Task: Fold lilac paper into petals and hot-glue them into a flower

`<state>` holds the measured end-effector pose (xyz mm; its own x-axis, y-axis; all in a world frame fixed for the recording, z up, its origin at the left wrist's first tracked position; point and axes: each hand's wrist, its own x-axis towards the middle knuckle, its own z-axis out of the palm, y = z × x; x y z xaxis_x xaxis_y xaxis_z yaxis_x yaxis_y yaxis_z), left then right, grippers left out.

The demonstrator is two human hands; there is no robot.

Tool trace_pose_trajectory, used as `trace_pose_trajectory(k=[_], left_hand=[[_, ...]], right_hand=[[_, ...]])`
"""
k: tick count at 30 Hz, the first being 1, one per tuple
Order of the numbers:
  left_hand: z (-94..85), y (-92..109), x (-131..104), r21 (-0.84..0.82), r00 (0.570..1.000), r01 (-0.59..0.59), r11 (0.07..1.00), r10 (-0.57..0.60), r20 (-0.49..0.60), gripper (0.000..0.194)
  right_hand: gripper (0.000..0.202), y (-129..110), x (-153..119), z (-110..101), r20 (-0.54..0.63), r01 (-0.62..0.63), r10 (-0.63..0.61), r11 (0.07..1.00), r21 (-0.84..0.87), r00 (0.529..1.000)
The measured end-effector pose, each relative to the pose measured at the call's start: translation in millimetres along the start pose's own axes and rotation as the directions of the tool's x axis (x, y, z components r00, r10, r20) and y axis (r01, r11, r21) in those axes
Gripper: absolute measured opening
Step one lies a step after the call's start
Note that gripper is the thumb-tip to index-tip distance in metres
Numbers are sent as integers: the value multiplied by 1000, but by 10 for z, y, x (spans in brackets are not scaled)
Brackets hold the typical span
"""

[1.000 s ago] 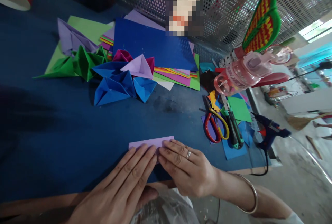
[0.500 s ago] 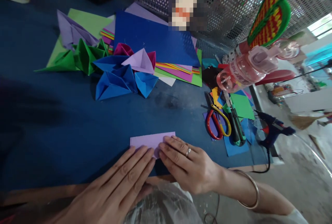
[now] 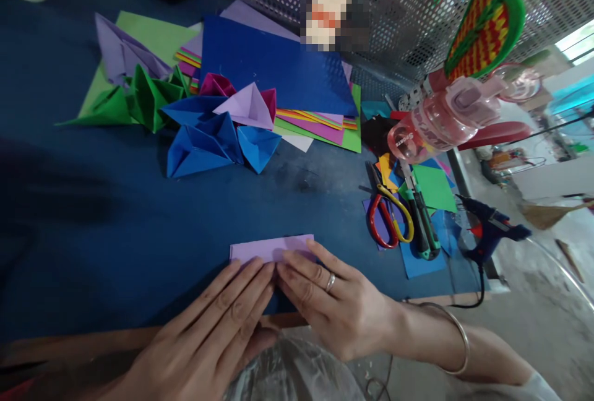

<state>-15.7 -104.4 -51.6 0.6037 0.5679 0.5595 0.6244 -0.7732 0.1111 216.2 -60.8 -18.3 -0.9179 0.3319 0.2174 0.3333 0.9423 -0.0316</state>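
A folded strip of light purple paper (image 3: pixel 264 248) lies flat near the front edge of the blue table (image 3: pixel 93 234). My left hand (image 3: pixel 223 308) rests with its fingers stretched out, the fingertips on the paper's lower left edge. My right hand (image 3: pixel 329 296), with a ring on one finger, has its fingers extended over the paper's right part, the fingertips close to those of my left hand. The two hands press the paper down and hide its near edge.
Folded blue shapes (image 3: pixel 202 141), green ones (image 3: pixel 151 98) and purple ones lie beside stacked coloured sheets (image 3: pixel 278 67) at the back. Scissors (image 3: pixel 390 218), a cutter (image 3: pixel 422 221), a pink bottle (image 3: pixel 436 122) and a glue gun (image 3: pixel 494 228) are at the right.
The fingers of my right hand have shifted slightly left along the paper, with the index finger more spread from the others. My left hand has hardly moved.
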Motion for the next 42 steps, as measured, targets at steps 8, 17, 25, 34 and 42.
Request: trace_pose_trajectory(k=[8,17,25,34,42], left_hand=[[-54,-38,38,-18,998,4,1000,-3,60,26],[-6,-36,-10,-20,994,40,999,-38,105,31],[-18,-36,-22,87,987,20,996,-33,155,32],[7,-15,-21,97,988,-3,995,-12,153,35],[66,85,-64,40,988,127,991,-130,87,37]], right_hand=[[36,59,-23,-1,-68,28,-26,999,22,997],[31,125,-234,-33,-95,1,7,997,78,995],[31,194,-405,-65,-91,-49,55,997,66,994],[31,216,-207,-168,-176,44,-35,998,43,984],[27,212,127,-31,-178,225,-220,974,3,959]])
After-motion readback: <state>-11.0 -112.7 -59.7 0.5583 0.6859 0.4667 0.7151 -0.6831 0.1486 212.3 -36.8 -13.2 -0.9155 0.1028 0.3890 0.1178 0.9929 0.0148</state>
